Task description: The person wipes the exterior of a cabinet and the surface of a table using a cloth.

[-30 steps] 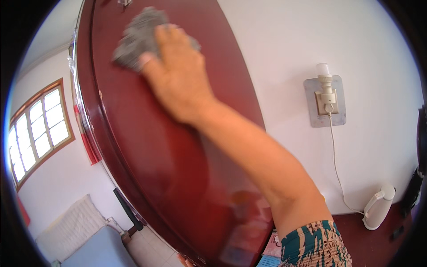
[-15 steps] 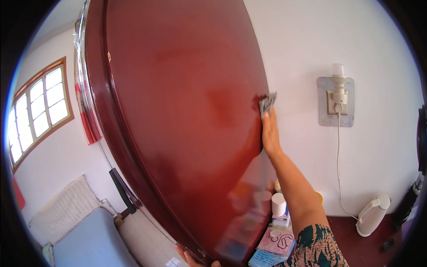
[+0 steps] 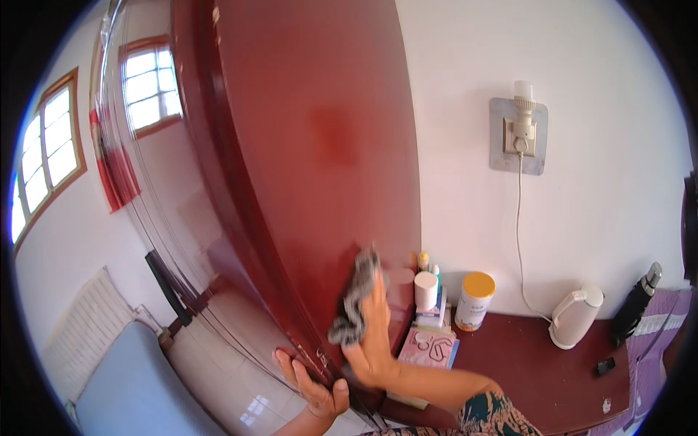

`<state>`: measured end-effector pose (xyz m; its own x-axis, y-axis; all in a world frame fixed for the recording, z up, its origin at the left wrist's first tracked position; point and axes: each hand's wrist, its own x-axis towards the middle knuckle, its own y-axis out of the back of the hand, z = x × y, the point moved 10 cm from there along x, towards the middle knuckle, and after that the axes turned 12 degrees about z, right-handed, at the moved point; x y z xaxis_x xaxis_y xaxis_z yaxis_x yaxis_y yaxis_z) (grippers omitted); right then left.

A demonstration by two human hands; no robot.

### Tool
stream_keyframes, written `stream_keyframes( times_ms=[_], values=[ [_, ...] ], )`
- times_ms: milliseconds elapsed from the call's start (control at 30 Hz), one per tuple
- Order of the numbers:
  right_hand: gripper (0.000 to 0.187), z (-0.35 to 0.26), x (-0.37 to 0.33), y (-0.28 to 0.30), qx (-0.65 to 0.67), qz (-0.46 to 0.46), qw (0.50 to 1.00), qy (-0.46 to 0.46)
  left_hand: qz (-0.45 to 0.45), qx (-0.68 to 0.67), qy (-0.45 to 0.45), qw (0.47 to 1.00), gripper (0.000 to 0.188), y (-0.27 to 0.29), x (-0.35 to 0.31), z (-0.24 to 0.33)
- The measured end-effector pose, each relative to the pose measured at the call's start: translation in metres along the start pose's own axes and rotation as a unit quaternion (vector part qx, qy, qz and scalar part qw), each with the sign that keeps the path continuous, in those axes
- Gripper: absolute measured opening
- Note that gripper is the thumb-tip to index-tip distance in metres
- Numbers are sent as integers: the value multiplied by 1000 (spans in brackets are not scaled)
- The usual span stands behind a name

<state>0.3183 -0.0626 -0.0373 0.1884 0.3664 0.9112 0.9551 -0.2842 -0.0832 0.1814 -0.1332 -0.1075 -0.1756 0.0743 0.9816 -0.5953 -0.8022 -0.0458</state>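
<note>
My right hand (image 3: 374,336) presses a crumpled grey cloth (image 3: 356,301) flat against the glossy dark-red side panel (image 3: 327,189) of a tall cabinet. The cloth sits low on the panel, its folds bunched beneath my fingers. Below and to the left, my left hand (image 3: 314,389) rests at the cabinet's lower front edge (image 3: 273,276). Its fingers are stretched out and the thumb stands apart, with nothing held in it.
On a dark-red tabletop (image 3: 502,370) stand a yellow-lidded can (image 3: 474,301), a white kettle (image 3: 576,317), a black bottle (image 3: 638,305), a white jar (image 3: 425,290) and a pink booklet (image 3: 427,345). A cord (image 3: 519,232) hangs from the wall socket. A blue bed (image 3: 145,385) lies at left.
My right hand has slid the cloth down and leftward from the panel's far edge. More of my left hand shows at the cabinet edge. The view has shifted, showing more of the tabletop.
</note>
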Motion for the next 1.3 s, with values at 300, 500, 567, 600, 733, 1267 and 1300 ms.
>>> stream_keyframes(
  times_ms=[300, 500, 567, 600, 733, 1267, 1300],
  values=[
    [65, -18, 154, 0, 11, 102, 992, 74, -103, 10, -52, 993, 85, -8, 9, 9],
    [57, 19, -18, -1, -11, -8, 998, -65, -137, -38, -30, 989, 69, 6, -20, 6],
    [55, 18, -79, 1, -10, -16, 997, -81, -205, -63, -43, 976, 72, 12, -48, 3],
    [55, 18, -87, 5, -22, -23, 996, -83, -237, -79, -49, 967, 74, 16, -61, 3],
    [58, 31, -81, 55, -40, 6, 997, -66, -331, -77, 114, 934, 59, 48, -102, -29],
    [49, -93, -72, -91, -414, -420, 682, 433, -371, -11, 383, 846, 42, 133, -243, -109],
    [50, -86, -90, -90, -403, -433, 676, 440, -380, -13, 386, 840, 41, 136, -248, -109]
  ],
)
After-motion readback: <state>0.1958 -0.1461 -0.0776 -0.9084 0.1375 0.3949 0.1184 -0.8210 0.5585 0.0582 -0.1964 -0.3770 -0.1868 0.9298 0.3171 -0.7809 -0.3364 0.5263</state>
